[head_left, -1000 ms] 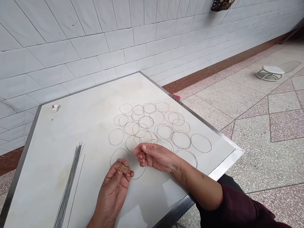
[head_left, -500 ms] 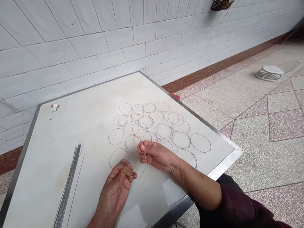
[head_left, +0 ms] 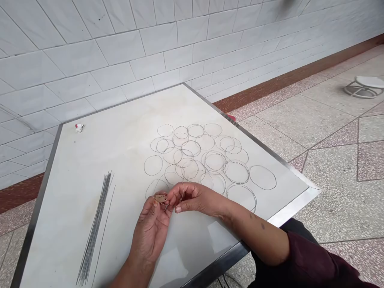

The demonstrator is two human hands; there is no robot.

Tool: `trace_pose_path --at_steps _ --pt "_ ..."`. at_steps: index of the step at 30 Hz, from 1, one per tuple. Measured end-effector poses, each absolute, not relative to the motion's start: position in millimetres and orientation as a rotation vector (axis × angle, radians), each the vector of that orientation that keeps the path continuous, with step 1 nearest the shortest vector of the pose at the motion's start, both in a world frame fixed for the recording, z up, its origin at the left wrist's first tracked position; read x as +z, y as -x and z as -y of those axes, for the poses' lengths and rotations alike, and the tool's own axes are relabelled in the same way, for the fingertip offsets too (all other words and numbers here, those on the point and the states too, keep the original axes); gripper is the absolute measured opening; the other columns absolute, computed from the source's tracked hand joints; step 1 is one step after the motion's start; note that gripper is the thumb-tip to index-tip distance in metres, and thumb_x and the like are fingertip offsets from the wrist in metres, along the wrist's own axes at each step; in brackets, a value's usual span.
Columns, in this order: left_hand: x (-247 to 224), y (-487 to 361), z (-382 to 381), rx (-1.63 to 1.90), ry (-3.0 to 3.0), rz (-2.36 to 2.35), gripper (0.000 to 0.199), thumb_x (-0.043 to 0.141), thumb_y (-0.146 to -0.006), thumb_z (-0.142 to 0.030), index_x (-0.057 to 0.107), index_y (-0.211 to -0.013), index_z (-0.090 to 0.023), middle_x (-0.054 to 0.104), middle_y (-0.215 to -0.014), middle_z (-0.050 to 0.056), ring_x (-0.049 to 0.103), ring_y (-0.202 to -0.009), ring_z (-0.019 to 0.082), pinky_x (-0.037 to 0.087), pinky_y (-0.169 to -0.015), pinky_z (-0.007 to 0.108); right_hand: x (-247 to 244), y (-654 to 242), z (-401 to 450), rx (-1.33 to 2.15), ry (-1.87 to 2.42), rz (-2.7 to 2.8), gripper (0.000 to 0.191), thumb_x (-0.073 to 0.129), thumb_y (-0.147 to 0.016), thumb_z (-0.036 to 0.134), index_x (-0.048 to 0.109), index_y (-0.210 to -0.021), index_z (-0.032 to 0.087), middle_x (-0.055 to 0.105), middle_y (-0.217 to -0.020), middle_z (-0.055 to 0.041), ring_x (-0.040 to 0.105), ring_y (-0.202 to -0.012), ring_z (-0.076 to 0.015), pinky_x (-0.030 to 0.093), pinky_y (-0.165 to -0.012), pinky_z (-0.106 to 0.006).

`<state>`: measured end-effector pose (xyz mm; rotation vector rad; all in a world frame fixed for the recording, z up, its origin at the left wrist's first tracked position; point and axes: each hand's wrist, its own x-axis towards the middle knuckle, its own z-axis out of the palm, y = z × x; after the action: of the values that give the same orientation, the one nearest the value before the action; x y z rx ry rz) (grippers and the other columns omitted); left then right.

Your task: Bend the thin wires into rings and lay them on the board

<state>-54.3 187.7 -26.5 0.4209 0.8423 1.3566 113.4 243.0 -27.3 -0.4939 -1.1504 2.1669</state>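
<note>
Near the front of the white table (head_left: 120,160), my left hand (head_left: 153,224) pinches a small brown piece (head_left: 160,198) together with a thin wire loop. My right hand (head_left: 190,198) meets it from the right, fingers curled at the same loop (head_left: 183,192); its exact grip is partly hidden. Several thin wire rings (head_left: 153,165) lie overlapping on the table beyond my hands. Left of my left hand lies a bundle of straight wires (head_left: 95,232), with a single wire (head_left: 104,232) beside it.
A small red and white object (head_left: 79,128) sits at the table's far left corner. White tiled wall (head_left: 120,48) runs behind the table. On the floor at the right stands a low white stool (head_left: 364,87).
My right hand has moved down and closer to my left hand, and the wire loop sits lower between them. The whole view has shifted a little, with the table further right.
</note>
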Motion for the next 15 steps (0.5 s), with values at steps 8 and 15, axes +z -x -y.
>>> trace_pose_path --at_steps 8,15 --pt "-25.0 52.1 -187.5 1.353 -0.425 -0.885 0.01 0.077 -0.079 -0.03 0.076 -0.083 -0.021 0.067 -0.093 0.002 0.06 -0.095 0.016 0.052 -0.085 0.028 -29.5 -113.6 -241.7 2.047 0.512 1.312 0.022 0.075 -0.081 0.034 0.075 -0.1 0.023 0.07 -0.093 -0.0003 0.064 -0.095 -0.0154 0.047 -0.094 -0.037" --pt "-24.9 51.0 -186.9 1.363 -0.388 -0.875 0.011 0.081 -0.075 -0.028 0.074 -0.078 -0.021 0.065 -0.089 0.001 0.059 -0.09 0.015 0.052 -0.083 0.026 -26.1 -113.5 -243.1 2.079 0.523 1.278 0.022 0.077 -0.079 0.036 0.076 -0.096 0.021 0.07 -0.09 -0.0006 0.065 -0.088 -0.0145 0.049 -0.091 -0.036"
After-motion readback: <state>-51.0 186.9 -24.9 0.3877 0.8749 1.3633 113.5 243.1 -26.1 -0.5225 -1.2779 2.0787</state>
